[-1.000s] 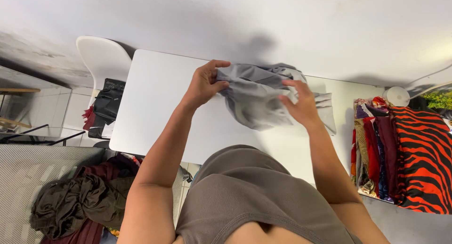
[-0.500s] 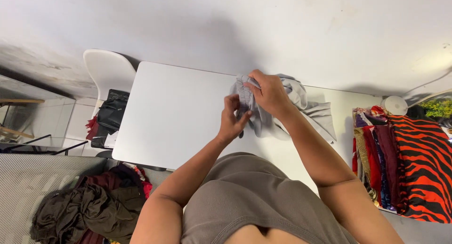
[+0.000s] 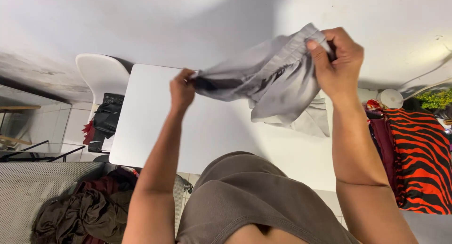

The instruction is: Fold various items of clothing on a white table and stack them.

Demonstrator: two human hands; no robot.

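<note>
A light grey garment [image 3: 273, 84] with a gathered waistband is stretched in the air above the white table [image 3: 155, 126]. My left hand [image 3: 181, 89] pinches one end of the waistband over the table's left half. My right hand [image 3: 338, 65] grips the other end, raised higher at the right. The rest of the cloth hangs down between my hands, and its lower edge rests on the table.
A white chair [image 3: 101, 72] stands at the table's far left with a black bag [image 3: 107, 116] on it. A pile of dark brown and maroon clothes [image 3: 80, 211] lies at lower left. Red-and-black striped fabric [image 3: 416, 159] lies at the right, near a small white round object [image 3: 391, 98].
Both hands were close together bunching the grey garment on the table. They have now pulled apart and lifted it, the right hand rising up and to the right, the left moving left.
</note>
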